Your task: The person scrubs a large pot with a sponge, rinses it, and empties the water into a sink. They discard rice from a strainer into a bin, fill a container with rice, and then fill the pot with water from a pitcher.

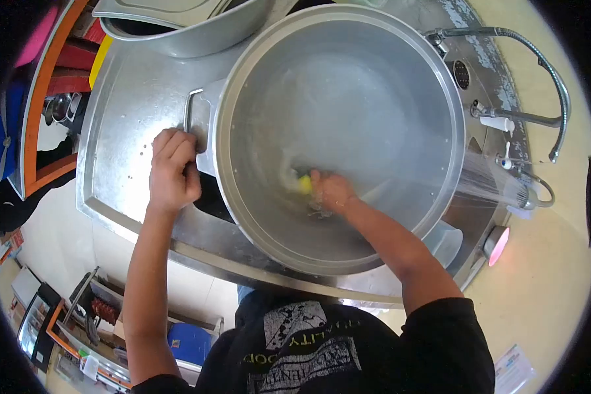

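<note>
A large, deep aluminium pot stands over the metal sink counter, its inner walls wet and greyish. My left hand is closed around the lower end of the pot's metal loop handle, at the left side. Inside the pot, my right hand grips a small yellow sponge, low and near the centre. The sponge is slightly blurred and partly covered by my fingers. Whitish suds show around it. What the fingers of my right hand hide underneath cannot be seen.
A spray head at the right sends water against the pot's outer right side. A curved flexible faucet stands at the upper right. Another metal basin sits upper left. A translucent container stands below right. The counter has a raised edge.
</note>
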Tool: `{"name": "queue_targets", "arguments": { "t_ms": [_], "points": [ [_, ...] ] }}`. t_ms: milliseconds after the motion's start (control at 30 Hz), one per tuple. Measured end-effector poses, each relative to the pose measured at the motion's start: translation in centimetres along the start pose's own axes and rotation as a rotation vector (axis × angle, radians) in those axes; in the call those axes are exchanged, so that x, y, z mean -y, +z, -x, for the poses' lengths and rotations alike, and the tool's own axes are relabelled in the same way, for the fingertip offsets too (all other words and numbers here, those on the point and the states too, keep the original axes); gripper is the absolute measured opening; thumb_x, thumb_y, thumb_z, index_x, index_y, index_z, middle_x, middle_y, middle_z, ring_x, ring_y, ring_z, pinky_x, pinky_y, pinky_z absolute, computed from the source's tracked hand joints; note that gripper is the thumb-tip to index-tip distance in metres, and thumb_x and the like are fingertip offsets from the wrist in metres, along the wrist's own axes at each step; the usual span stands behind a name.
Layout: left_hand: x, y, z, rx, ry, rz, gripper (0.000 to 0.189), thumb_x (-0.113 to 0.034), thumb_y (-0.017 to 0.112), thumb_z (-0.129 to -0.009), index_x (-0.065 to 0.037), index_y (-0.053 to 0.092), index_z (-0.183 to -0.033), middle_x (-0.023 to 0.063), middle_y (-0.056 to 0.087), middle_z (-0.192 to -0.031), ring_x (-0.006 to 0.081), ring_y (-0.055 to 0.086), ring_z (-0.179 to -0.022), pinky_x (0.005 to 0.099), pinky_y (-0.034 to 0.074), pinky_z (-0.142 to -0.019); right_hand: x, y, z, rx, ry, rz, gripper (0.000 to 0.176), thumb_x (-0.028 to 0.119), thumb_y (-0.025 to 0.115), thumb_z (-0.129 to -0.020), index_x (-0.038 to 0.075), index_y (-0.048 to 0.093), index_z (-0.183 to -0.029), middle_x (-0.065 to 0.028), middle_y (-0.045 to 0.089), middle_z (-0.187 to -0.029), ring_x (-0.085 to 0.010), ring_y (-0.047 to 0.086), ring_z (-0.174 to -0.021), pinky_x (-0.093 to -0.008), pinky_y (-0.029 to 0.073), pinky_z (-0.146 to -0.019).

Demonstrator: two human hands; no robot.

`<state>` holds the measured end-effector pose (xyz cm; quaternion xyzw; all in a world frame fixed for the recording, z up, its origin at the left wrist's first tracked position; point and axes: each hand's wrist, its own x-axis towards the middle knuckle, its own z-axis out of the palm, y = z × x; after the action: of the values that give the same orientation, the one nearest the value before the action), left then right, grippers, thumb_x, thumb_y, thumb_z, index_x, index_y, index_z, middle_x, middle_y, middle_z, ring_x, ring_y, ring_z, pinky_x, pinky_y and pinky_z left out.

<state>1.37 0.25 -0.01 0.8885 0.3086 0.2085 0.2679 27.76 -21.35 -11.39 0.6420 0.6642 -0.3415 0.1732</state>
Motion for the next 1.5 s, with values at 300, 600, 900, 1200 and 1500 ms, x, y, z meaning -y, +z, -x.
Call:
{"name": "queue_targets", "arguments": {
  "t_ms": [300, 600, 900, 1200, 1500],
  "points": [
    [-0.1, 0.2, -0.2, -0.02, -0.005, -0.031, 0.017, 0.007, 0.054, -0.056, -0.002, 0.046, -0.068, 0.0093, 0.056, -0.084, 0.0299, 0.05, -0.08, 0.0376, 0.04, -0.074, -2.0, 0.6, -2.5, -0.238, 0.24, -0.073, 0.038, 0.021, 0.057, -0.082, 0.0, 0.044, -0.11, -0.0185, 0.064, -0.077, -0.0368, 0.064, -0.071, -0.0459, 0.05, -0.061],
    [0.2, 0.4, 0.2, -0.063, 0.016, 0.011, 0.019, 0.007, 0.055, -0.055, -0.003, 0.045, -0.069, 0.0104, 0.051, -0.078, 0.0306, 0.049, -0.079, 0.039, 0.04, -0.073, -5.9, -1.4, -2.9, -0.366, 0.608, -0.118, 0.041, 0.026, 0.058, -0.083, 0.001, 0.042, -0.112, -0.0207, 0.065, -0.081, -0.036, 0.065, -0.078, -0.0445, 0.052, -0.068],
    [0.4, 0.6, 0.8, -0.124, 0.107, 0.015, 0.018, 0.005, 0.053, -0.055, -0.004, 0.044, -0.068, 0.0116, 0.048, -0.074, 0.0335, 0.046, -0.078, 0.0409, 0.039, -0.073, -1.9, -10.4, 6.9, -0.274, 0.645, -0.097, 0.027, 0.021, 0.064, -0.073, 0.003, 0.063, -0.093, -0.0155, 0.067, -0.095, -0.0323, 0.065, -0.087, -0.0427, 0.052, -0.076],
    [-0.6, 1.2, 1.5, -0.158, -0.013, 0.032, 0.019, 0.006, 0.053, -0.057, -0.002, 0.047, -0.073, 0.0142, 0.052, -0.082, 0.0379, 0.049, -0.089, 0.0454, 0.042, -0.082, 0.5, -28.6, 11.0, -0.197, 0.542, 0.051, 0.033, 0.023, 0.065, -0.065, 0.009, 0.069, -0.094, -0.0144, 0.068, -0.094, -0.0304, 0.065, -0.089, -0.0415, 0.052, -0.076],
    [0.7, 1.6, 1.9, -0.04, -0.046, 0.001, 0.028, 0.001, 0.051, -0.058, -0.001, 0.054, -0.086, 0.0181, 0.053, -0.088, 0.0414, 0.046, -0.096, 0.0493, 0.037, -0.091, 1.2, -37.2, 6.1, -1.076, 0.476, -0.263, 0.075, 0.051, 0.072, -0.071, -0.002, 0.047, -0.117, -0.0255, 0.058, -0.111, -0.0404, 0.056, -0.106, -0.0469, 0.045, -0.089]
  ]
}}
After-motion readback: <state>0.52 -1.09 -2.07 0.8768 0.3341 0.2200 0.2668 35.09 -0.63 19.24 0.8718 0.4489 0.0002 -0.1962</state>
